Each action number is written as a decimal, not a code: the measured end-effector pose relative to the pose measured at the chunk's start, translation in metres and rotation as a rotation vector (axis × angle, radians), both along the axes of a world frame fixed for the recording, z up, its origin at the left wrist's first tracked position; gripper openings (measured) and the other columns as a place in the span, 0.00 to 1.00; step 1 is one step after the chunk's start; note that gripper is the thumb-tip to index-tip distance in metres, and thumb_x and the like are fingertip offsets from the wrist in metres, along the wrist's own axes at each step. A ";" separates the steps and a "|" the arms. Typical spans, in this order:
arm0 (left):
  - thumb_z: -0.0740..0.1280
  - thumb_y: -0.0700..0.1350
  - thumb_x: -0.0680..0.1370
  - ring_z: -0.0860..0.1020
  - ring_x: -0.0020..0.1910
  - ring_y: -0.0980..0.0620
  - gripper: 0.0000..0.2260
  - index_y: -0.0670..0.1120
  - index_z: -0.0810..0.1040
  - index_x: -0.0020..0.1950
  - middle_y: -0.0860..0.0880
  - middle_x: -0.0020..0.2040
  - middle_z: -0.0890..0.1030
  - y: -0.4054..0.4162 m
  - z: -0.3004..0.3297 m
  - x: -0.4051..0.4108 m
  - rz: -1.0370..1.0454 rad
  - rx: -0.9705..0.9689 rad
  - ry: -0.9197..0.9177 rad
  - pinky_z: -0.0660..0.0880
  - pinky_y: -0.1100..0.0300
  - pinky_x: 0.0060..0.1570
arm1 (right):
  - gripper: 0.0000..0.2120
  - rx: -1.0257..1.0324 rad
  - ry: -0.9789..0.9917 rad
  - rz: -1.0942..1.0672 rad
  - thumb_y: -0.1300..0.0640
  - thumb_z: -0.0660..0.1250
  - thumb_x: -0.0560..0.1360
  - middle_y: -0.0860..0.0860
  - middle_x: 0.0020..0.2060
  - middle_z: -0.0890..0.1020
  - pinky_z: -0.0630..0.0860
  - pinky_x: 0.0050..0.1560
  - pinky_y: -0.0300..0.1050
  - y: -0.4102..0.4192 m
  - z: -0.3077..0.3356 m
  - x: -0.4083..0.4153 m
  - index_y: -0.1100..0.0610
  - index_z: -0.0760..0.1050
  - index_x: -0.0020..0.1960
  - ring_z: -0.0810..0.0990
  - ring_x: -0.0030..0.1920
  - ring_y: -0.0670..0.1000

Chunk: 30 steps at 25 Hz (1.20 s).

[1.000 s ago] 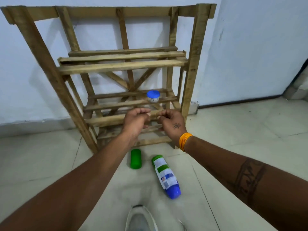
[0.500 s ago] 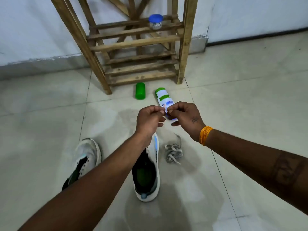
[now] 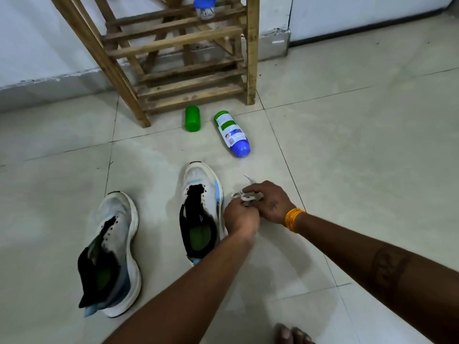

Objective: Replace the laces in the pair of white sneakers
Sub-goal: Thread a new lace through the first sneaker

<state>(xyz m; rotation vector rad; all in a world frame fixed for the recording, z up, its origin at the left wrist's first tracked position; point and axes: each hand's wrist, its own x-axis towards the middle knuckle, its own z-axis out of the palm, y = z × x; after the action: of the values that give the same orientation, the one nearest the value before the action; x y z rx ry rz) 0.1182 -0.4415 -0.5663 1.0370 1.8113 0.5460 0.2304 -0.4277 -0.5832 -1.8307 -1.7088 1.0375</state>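
Head view: both hands' fingers [image 3: 250,188] curl round the laces [image 3: 246,195], just right of the sneaker [image 3: 201,207]; open floor [image 3: 360,170] rightward.

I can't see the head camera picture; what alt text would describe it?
Both hands, left and right, hold a bundle of white laces above a tiled floor, beside two unlaced white sneakers.

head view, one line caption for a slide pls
Both hands gather a white lace bundle on the tiled floor beside two unlaced sneakers.
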 end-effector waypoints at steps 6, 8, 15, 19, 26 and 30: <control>0.75 0.41 0.70 0.84 0.47 0.56 0.15 0.53 0.85 0.55 0.55 0.46 0.86 -0.018 -0.012 0.015 0.077 0.086 -0.148 0.82 0.57 0.51 | 0.07 -0.029 0.328 -0.391 0.63 0.75 0.71 0.46 0.39 0.87 0.82 0.43 0.42 -0.019 0.007 0.013 0.52 0.86 0.43 0.85 0.41 0.44; 0.77 0.38 0.68 0.84 0.45 0.57 0.17 0.53 0.85 0.53 0.55 0.45 0.87 -0.019 -0.006 0.026 0.037 0.134 -0.241 0.81 0.60 0.49 | 0.06 -0.036 0.463 -0.528 0.65 0.77 0.69 0.53 0.39 0.87 0.83 0.43 0.46 -0.026 0.015 0.030 0.55 0.86 0.43 0.86 0.40 0.50; 0.78 0.41 0.72 0.86 0.43 0.52 0.10 0.58 0.84 0.44 0.52 0.42 0.87 -0.020 0.010 0.059 -0.219 0.187 -0.365 0.84 0.48 0.49 | 0.05 -0.112 0.575 -0.847 0.67 0.75 0.71 0.61 0.39 0.83 0.84 0.38 0.48 -0.060 0.041 0.083 0.66 0.81 0.46 0.83 0.36 0.57; 0.78 0.47 0.72 0.84 0.39 0.60 0.04 0.51 0.88 0.46 0.55 0.39 0.87 -0.022 0.006 0.056 -0.473 0.210 -0.165 0.81 0.60 0.46 | 0.04 -0.184 0.444 -0.850 0.68 0.73 0.70 0.60 0.38 0.84 0.85 0.39 0.51 -0.076 0.036 0.092 0.61 0.82 0.40 0.84 0.36 0.58; 0.75 0.45 0.72 0.78 0.37 0.55 0.02 0.48 0.87 0.40 0.49 0.37 0.84 -0.009 0.011 0.043 -0.385 0.046 -0.293 0.77 0.56 0.43 | 0.03 -0.272 0.087 -0.726 0.57 0.72 0.72 0.55 0.44 0.86 0.85 0.46 0.53 -0.082 0.031 0.107 0.56 0.83 0.46 0.86 0.41 0.57; 0.74 0.42 0.78 0.77 0.35 0.58 0.03 0.48 0.87 0.45 0.51 0.39 0.84 -0.001 0.017 0.037 -0.302 0.059 -0.406 0.74 0.61 0.37 | 0.18 0.033 -0.156 -0.435 0.59 0.67 0.74 0.51 0.62 0.79 0.74 0.61 0.47 -0.072 0.049 0.093 0.52 0.80 0.64 0.77 0.62 0.54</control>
<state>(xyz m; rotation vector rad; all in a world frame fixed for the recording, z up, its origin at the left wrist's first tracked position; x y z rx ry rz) 0.1549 -0.4425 -0.5492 1.1222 1.2646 0.5779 0.3238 -0.4994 -0.5344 -2.1771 -1.3046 0.6981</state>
